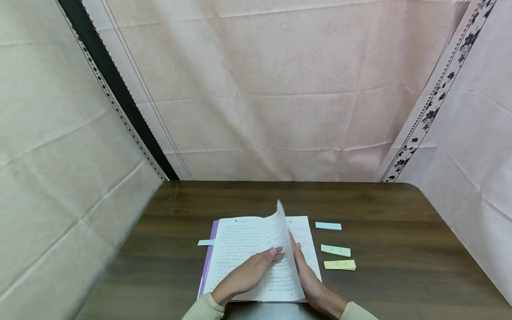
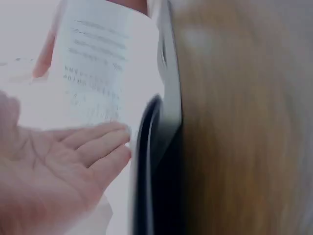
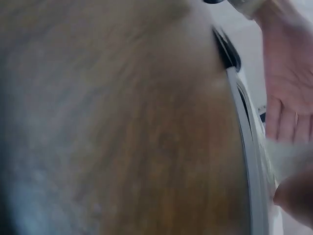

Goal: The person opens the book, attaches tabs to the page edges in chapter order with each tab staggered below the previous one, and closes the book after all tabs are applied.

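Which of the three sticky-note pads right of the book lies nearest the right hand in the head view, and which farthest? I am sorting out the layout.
1. The yellow pad, just right of the right hand, is nearest.
2. The green pad, a little farther back on the table.
3. The blue pad, farthest back, level with the top of the open book.

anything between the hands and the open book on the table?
Nothing visible. The left hand rests with straight fingers on the open book, and the right hand is up against the raised page. The sticky-note pads lie apart on the table, right of the book.
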The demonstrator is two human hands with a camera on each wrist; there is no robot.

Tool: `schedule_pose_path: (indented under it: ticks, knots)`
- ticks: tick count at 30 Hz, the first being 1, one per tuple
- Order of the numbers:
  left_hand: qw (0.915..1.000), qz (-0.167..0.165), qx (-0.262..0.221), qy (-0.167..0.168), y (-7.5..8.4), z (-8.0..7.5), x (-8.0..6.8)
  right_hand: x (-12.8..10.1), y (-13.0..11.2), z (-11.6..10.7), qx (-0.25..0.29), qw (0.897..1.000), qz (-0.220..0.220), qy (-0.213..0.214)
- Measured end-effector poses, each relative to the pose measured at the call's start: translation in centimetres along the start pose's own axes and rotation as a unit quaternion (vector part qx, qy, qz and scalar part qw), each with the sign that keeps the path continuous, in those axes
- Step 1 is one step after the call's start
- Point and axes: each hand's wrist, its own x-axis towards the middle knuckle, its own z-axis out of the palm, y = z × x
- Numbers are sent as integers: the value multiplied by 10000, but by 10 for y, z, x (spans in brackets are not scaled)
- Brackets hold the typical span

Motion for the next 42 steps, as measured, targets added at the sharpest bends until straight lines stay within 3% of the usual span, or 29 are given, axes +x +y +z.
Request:
schedule_pose_path:
  ticks: [3,6,10,15,18,21,26,31,34,37,42]
  knots:
    - [9925,-249,-1179,209,0,-1,3,3,1,11,-550,9978,-300,-200]
    - [9760,-464,-2060,534,0,-2,3,2,1,20,-1186,9916,-463,-227]
    - [9591,-581,-2655,791,0,-6,4,1,-2,25,-1668,9840,-514,-354]
    - [9449,-686,-2951,1242,-7,-22,-3,6,-3,20,-1322,9900,-272,-417]
    - [9424,-760,-2900,1484,-10,-39,-8,12,-2,18,-1304,9898,-115,-570]
    - [9442,-790,-2822,1505,-13,-56,-16,15,0,20,-1880,9782,-159,-863]
    - [9486,-794,-2717,1413,-27,-81,-33,17,3,27,-3249,9376,-462,-1146]
    - [9490,-1159,-2502,1529,-52,-97,-48,19,3,34,-4193,8978,-549,-1233]
    - [9548,-1476,-2031,1590,-69,-103,-54,19,4,37,-4572,8787,-518,-1272]
    - [9621,-1737,-1394,1574,-83,-105,-57,20,4,38,-4785,8671,-471,-1305]
    - [9723,-1776,-567,1409,-91,-110,-53,23,3,36,-5044,8515,-522,-1338]
